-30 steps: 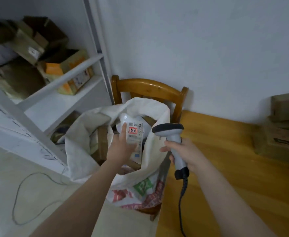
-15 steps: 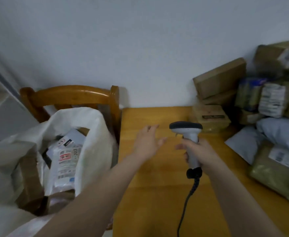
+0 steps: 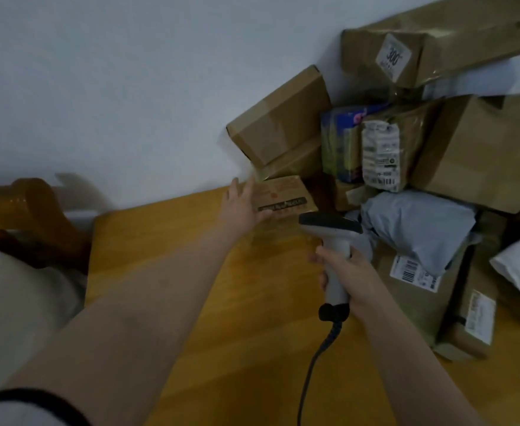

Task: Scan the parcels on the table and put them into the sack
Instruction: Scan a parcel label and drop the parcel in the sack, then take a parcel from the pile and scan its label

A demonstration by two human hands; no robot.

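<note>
My left hand [image 3: 242,205] reaches across the wooden table [image 3: 215,302] with fingers spread and touches the left end of a small brown printed box [image 3: 286,196] near the wall. My right hand [image 3: 346,273] grips the handle of a grey barcode scanner [image 3: 334,238], whose head points toward that box. A heap of parcels fills the table's right side: cardboard boxes [image 3: 280,118], a grey plastic mailer [image 3: 418,222] and brown padded envelopes [image 3: 418,290] with labels. The white sack [image 3: 15,305] shows at the left edge, its mouth out of view.
A wooden chair back [image 3: 37,207] stands left of the table, against the sack. The white wall [image 3: 129,87] runs behind the table. The scanner's black cable [image 3: 311,370] trails down over the table toward me. A long carton [image 3: 437,38] leans across the top of the heap.
My left hand let go of a labelled parcel in the sack, then swung right across the table to the small brown box. The view turned right with it; the scanner stayed in my right hand.
</note>
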